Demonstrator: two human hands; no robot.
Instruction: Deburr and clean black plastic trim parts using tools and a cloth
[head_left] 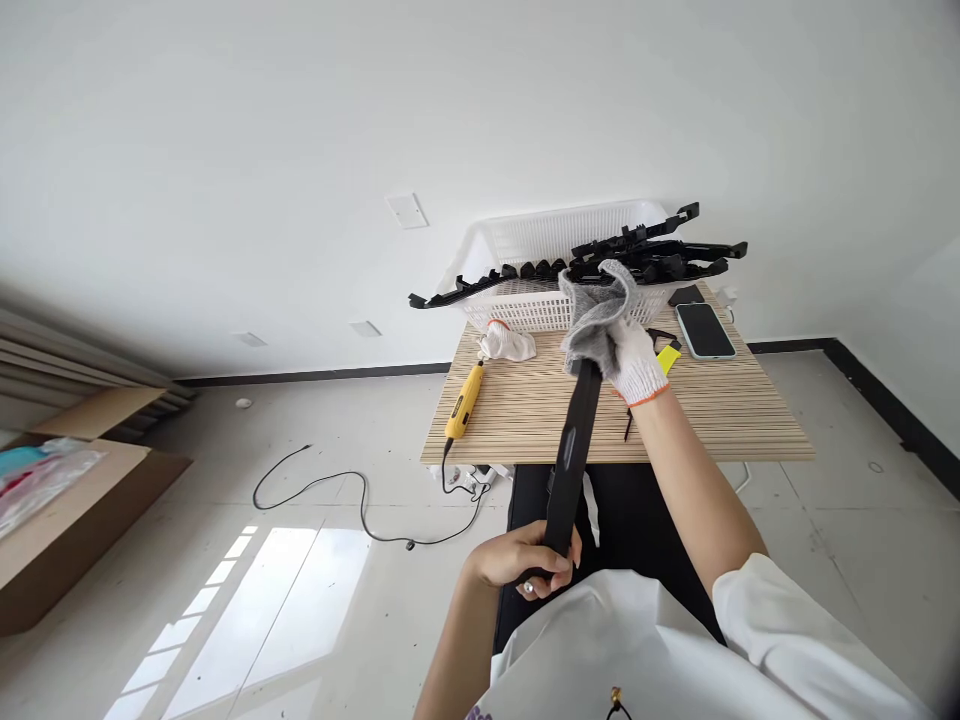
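Grip first: my left hand (pixel 529 562), bare, is curled tight round the near end of a black bar (pixel 574 450), just off the table's (pixel 735 410) near edge. My right hand (pixel 636 362), gloved, is closed on a grey cloth (pixel 596 305) bunched over the bar's far end, above the table's middle. The bar's long axis runs from my chest out over the table; the left hand is nearer me. At the table's back stands a basket (pixel 525 238); a yellow tool (pixel 465 400) lies at its left, a phone (pixel 705 330) at its right.
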